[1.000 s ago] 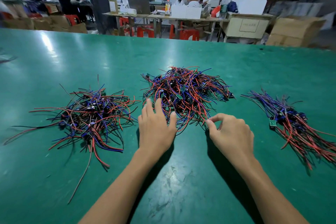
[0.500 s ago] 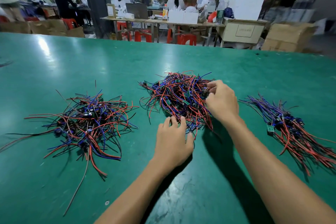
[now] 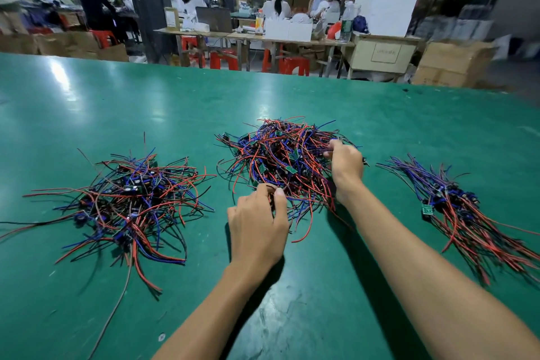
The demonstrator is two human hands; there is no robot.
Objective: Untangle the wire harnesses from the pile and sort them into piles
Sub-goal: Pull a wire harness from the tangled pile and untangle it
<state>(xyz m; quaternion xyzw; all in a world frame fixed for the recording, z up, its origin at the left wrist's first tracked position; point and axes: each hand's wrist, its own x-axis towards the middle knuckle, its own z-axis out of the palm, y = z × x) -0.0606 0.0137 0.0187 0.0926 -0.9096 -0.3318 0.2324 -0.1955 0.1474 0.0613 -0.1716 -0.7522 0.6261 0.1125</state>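
- My left hand (image 3: 257,228) sits at the near edge of the middle pile (image 3: 280,161), thumb and fingers pinched on what looks like a small board and its wires; the exact piece is partly hidden by my fingers.
- My right hand (image 3: 346,165) is curled round a few strands at the pile's right flank, knuckles toward me.
- The tangled harnesses lie in that middle pile on the green desk (image 3: 321,286); a looser heap (image 3: 128,199) lies well to the left, and a combed, aligned bundle (image 3: 467,213) well to the right.
- Risk 1: pulling both hands apart while the strands are knotted could drag the whole pile along the desk instead of freeing one harness.
- Risk 2: a hard tug might strain the joint where thin wires meet a board, since the loops cross many times.
- Risk 3: long red and blue tails near my left wrist could snag and carry neighbours out with the chosen harness.
- Risk 4: a harness swung rightward may disturb the aligned bundle, undoing its order.
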